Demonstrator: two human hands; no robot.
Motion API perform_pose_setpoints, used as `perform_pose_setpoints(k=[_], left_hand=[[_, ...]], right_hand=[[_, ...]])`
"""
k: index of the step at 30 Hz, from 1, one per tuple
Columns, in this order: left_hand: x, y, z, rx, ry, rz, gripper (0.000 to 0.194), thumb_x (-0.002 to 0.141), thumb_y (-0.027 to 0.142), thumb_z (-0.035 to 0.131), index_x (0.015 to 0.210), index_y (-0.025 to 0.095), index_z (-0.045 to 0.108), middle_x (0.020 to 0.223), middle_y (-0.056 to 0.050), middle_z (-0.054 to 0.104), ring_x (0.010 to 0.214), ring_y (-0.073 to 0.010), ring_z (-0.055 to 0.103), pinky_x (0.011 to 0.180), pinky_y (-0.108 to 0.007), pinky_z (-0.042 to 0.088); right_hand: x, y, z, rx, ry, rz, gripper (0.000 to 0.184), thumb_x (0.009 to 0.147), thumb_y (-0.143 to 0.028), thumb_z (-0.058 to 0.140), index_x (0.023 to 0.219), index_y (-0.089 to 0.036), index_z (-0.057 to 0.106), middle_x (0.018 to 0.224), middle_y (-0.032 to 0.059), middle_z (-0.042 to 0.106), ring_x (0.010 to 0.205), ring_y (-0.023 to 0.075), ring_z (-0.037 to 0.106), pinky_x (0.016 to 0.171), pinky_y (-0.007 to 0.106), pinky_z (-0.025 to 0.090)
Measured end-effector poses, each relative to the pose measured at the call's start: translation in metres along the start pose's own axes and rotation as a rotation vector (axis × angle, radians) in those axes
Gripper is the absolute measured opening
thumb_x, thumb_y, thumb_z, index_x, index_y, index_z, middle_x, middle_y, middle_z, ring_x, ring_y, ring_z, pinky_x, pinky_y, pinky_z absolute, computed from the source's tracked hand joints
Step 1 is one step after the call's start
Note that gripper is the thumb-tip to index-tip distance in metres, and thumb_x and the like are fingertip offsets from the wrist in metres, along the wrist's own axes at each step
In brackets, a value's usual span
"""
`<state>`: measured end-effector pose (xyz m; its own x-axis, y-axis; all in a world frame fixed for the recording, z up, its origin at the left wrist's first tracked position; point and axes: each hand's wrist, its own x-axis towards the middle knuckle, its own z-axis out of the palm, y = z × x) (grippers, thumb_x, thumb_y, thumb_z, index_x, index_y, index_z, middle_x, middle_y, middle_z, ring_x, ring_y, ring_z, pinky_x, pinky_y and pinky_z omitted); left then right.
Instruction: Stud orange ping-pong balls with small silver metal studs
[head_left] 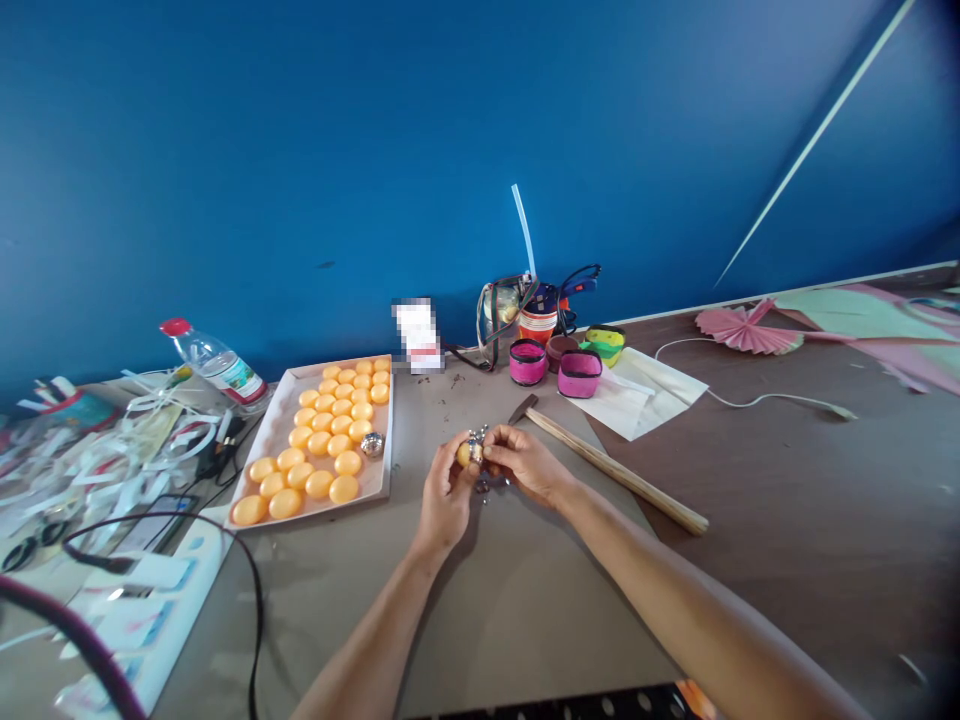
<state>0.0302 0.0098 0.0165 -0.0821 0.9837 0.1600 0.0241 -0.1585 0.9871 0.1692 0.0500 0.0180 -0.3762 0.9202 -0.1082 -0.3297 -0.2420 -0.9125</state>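
Over the middle of the table, my left hand [448, 492] has its fingers closed round an orange ball [468, 454] that looks like a table tennis ball. Shiny silver bits cover part of the ball's right side. My right hand [525, 463] pinches at that same side, touching the silver bits; what lies between its fingertips is too small to make out. Just below the hands, a few small shiny pieces [482, 487] lie on the table. To the left, a shallow box [384, 478] holds several orange balls [319, 444] in rows and one silver-covered ball [373, 444].
A hammer [622, 472] with a wooden handle lies right of my hands. Behind it stand pink wristband-like rings [580, 374], a cup [538, 325] and white paper [637, 405]. At left are a tilted bottle [225, 370], a power strip [176, 610], cables and white strips.
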Motion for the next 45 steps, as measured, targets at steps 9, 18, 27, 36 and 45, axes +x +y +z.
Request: perform_pose_setpoints(k=[9,18,27,36,45], left_hand=[[0.004,-0.006,-0.002,-0.283,0.001,-0.155,0.045,0.071,0.037,0.066,0.113,0.022,0.057,0.103,-0.005,0.061,0.078,-0.0162,0.063,0.079,-0.031,0.048],[0.005,-0.001,-0.002,-0.347,0.015,-0.188,0.043,0.072,0.035,0.067,0.111,0.022,0.056,0.097,-0.003,0.057,0.076,-0.0144,0.063,0.077,-0.03,0.048],[0.007,-0.006,-0.004,-0.351,0.022,-0.194,0.045,0.072,0.035,0.066,0.113,0.021,0.055,0.097,-0.003,0.059,0.075,-0.0143,0.063,0.075,-0.029,0.048],[0.006,-0.008,-0.003,-0.341,0.025,-0.178,0.045,0.072,0.035,0.066,0.114,0.02,0.055,0.101,-0.005,0.06,0.076,-0.0139,0.063,0.079,-0.03,0.048],[0.007,-0.007,-0.004,-0.3,0.029,-0.181,0.046,0.071,0.036,0.066,0.113,0.021,0.056,0.103,-0.005,0.06,0.075,-0.0135,0.063,0.077,-0.029,0.049]], right_hand=[[0.005,-0.013,-0.024,-0.691,0.063,-0.225,0.01,0.075,-0.022,0.055,0.08,-0.019,0.063,0.07,0.001,0.058,0.064,0.0137,0.051,0.062,0.027,0.037],[0.005,-0.004,-0.027,-1.495,0.037,-0.211,0.025,0.08,-0.013,0.047,0.1,-0.016,0.063,0.098,0.0097,0.061,0.085,0.0179,0.058,0.077,0.026,0.037],[0.008,-0.001,-0.032,-1.43,0.051,-0.268,0.026,0.088,-0.022,0.038,0.092,-0.018,0.064,0.089,0.0052,0.063,0.082,0.0132,0.057,0.073,0.021,0.037],[0.01,0.007,-0.028,-1.384,0.095,-0.343,0.016,0.08,-0.016,0.047,0.078,-0.018,0.063,0.082,0.0041,0.061,0.078,0.014,0.056,0.073,0.024,0.036],[0.008,0.0,-0.02,-0.801,0.238,-0.314,0.012,0.071,-0.014,0.046,0.077,-0.018,0.057,0.06,-0.0023,0.055,0.053,0.0111,0.05,0.054,0.022,0.037]])
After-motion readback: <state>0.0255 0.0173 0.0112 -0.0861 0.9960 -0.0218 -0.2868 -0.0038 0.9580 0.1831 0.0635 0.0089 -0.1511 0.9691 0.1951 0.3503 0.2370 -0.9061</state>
